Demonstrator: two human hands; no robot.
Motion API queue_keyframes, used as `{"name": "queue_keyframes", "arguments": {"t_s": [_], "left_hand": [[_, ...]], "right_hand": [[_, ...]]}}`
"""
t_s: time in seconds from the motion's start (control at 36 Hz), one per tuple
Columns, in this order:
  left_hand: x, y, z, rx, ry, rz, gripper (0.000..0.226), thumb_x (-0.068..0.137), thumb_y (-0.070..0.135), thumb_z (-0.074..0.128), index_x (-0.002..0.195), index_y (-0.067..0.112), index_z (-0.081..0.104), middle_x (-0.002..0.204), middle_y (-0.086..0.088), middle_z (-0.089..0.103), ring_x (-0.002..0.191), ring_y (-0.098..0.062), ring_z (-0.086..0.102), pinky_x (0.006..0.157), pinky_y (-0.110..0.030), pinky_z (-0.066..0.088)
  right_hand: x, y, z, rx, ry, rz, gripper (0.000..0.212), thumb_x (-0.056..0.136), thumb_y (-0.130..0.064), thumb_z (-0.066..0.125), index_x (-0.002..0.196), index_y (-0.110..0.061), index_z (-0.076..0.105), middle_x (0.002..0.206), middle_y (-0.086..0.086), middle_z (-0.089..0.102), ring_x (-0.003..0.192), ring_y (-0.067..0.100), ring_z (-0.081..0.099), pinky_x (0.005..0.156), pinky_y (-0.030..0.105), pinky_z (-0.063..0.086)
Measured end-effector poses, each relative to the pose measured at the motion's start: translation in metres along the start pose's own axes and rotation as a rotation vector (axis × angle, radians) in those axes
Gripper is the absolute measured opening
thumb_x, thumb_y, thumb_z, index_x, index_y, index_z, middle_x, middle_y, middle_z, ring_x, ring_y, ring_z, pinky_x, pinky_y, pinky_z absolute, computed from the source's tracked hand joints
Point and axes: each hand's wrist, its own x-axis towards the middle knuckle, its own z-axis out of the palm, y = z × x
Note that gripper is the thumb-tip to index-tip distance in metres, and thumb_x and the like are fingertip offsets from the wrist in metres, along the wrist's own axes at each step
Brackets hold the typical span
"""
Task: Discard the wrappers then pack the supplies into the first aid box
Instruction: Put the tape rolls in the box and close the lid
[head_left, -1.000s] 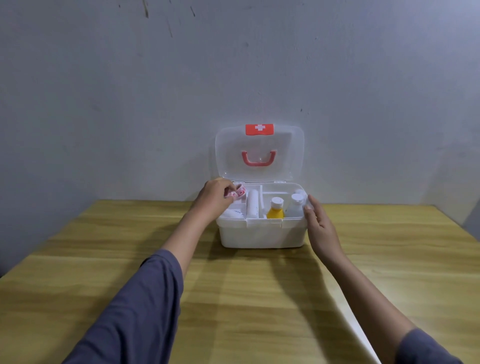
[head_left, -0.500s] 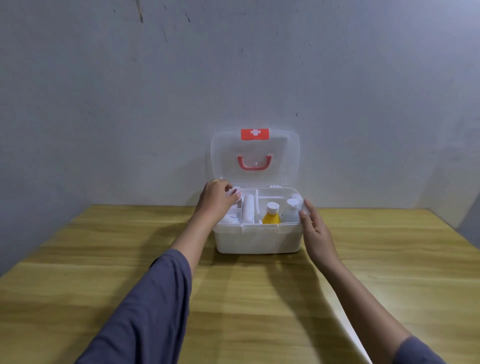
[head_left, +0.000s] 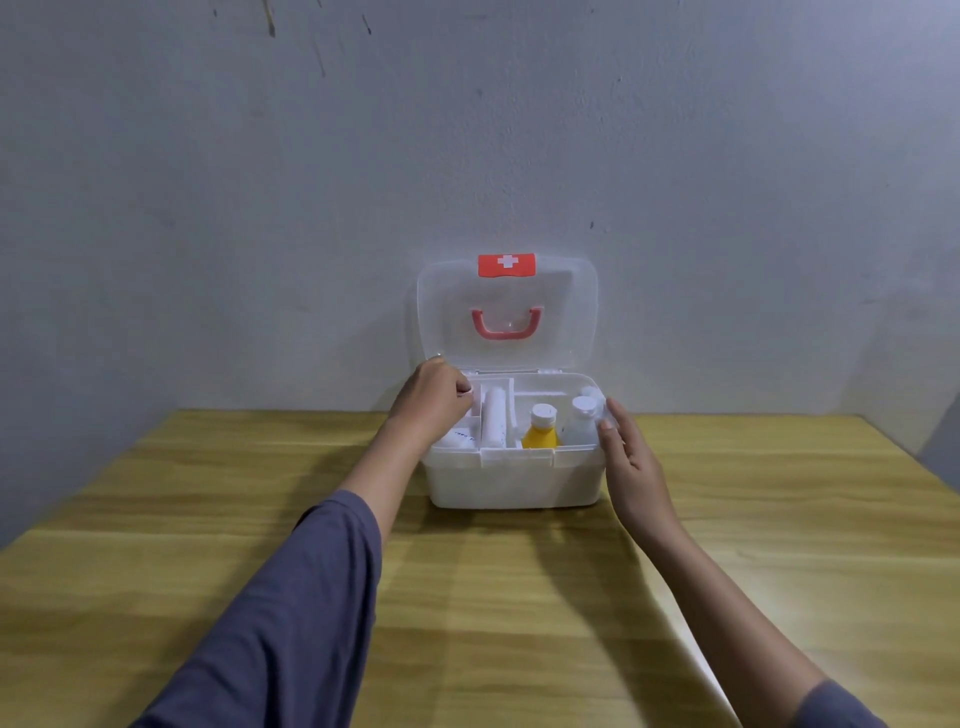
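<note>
The white first aid box (head_left: 514, 483) stands open on the wooden table, its clear lid (head_left: 566, 312) upright with a red cross tag and red handle. Inside are a white bandage roll (head_left: 493, 421), a yellow bottle (head_left: 540, 434) with a white cap, a clear bottle (head_left: 581, 423) and a white printed item (head_left: 457, 439) at the front left. My left hand (head_left: 434, 400) is curled down in the back-left compartment, pinching a small pink roll that its fingers now hide. My right hand (head_left: 631, 467) rests flat and open against the box's right wall.
The wooden table (head_left: 519, 597) stretches wide around the box, which sits near its far edge. A grey wall rises right behind the lid. No wrappers or loose supplies are in sight on the tabletop.
My left hand has lowered the small pink roll into the back-left compartment, so the roll is no longer visible. My right hand has stayed against the box's right side.
</note>
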Motion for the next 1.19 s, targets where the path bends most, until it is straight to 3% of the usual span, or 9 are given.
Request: {"name": "queue_keyframes", "arguments": {"t_s": [0.14,0.28,0.42,0.5,0.61,0.67,0.78,0.94,1.19], "left_hand": [[-0.007,0.000,0.000,-0.221,0.081,-0.046,0.017,0.086,0.013,0.059,0.095,0.008,0.071,0.113,-0.012,0.060,0.107,-0.025,0.057,0.079,-0.021,0.036],[-0.033,-0.004,0.004,-0.467,0.330,-0.137,0.025,0.089,0.016,0.059,0.109,0.004,0.068,0.121,-0.011,0.062,0.116,-0.023,0.055,0.082,-0.008,0.030],[-0.065,-0.008,0.018,-0.682,0.241,-0.213,0.048,0.089,0.031,0.060,0.132,0.010,0.050,0.134,0.002,0.045,0.128,-0.011,0.041,0.099,-0.018,0.028],[-0.076,-0.009,0.021,-0.783,0.186,-0.182,0.051,0.089,0.031,0.060,0.135,0.022,0.041,0.131,0.020,0.041,0.115,0.016,0.038,0.098,-0.014,0.026],[-0.084,-0.007,0.022,-0.853,0.145,-0.145,0.043,0.087,0.026,0.064,0.113,0.045,0.035,0.106,0.041,0.035,0.086,0.043,0.033,0.078,0.007,0.028],[-0.086,-0.009,0.024,-0.891,0.147,-0.110,0.047,0.083,0.029,0.070,0.112,0.051,0.039,0.112,0.036,0.047,0.098,0.034,0.043,0.087,0.001,0.035],[-0.086,-0.018,0.028,-0.943,0.167,-0.102,0.075,0.066,0.049,0.077,0.131,0.030,0.047,0.129,0.007,0.060,0.120,-0.009,0.056,0.104,-0.043,0.045],[-0.082,-0.024,0.031,-0.913,0.159,-0.075,0.083,0.062,0.050,0.080,0.135,0.032,0.043,0.133,0.009,0.057,0.125,-0.009,0.053,0.106,-0.044,0.043],[-0.077,-0.026,0.034,-0.926,0.141,-0.066,0.080,0.057,0.052,0.081,0.129,0.033,0.049,0.126,0.010,0.061,0.118,-0.007,0.057,0.098,-0.038,0.050]], "right_hand": [[0.000,-0.001,-0.001,-0.004,0.002,0.001,0.041,0.098,-0.028,0.038,0.138,-0.020,0.041,0.140,-0.002,0.048,0.124,0.007,0.043,0.100,0.023,0.033],[0.000,-0.002,-0.002,-0.008,0.001,0.014,0.041,0.097,-0.029,0.040,0.137,-0.021,0.043,0.140,-0.001,0.049,0.126,0.013,0.045,0.103,0.029,0.037],[0.004,-0.008,-0.005,-0.093,0.078,0.005,0.041,0.099,-0.027,0.035,0.136,-0.013,0.043,0.142,0.006,0.046,0.130,0.015,0.040,0.102,0.022,0.028],[0.014,-0.022,-0.005,-0.169,0.129,-0.064,0.041,0.099,-0.026,0.036,0.136,-0.010,0.043,0.141,0.009,0.045,0.132,0.020,0.040,0.108,0.029,0.030],[0.038,-0.054,0.007,-0.244,0.103,-0.236,0.040,0.097,-0.021,0.041,0.134,-0.007,0.046,0.142,0.011,0.043,0.134,0.022,0.038,0.113,0.034,0.028],[0.056,-0.070,0.019,-0.321,0.059,-0.303,0.042,0.096,-0.021,0.045,0.136,-0.010,0.044,0.145,0.010,0.039,0.136,0.021,0.034,0.112,0.030,0.026],[0.096,-0.093,0.048,-0.508,-0.009,-0.459,0.053,0.090,-0.014,0.052,0.140,-0.011,0.036,0.149,0.012,0.033,0.137,0.025,0.031,0.112,0.032,0.026],[0.133,-0.099,0.072,-0.731,0.014,-0.605,0.044,0.088,-0.012,0.052,0.133,-0.010,0.048,0.138,0.011,0.049,0.131,0.028,0.039,0.109,0.040,0.033],[0.119,-0.101,0.049,-0.761,0.241,-0.846,0.026,0.087,-0.026,0.056,0.107,-0.017,0.070,0.107,0.003,0.073,0.100,0.026,0.065,0.083,0.037,0.042]]}}
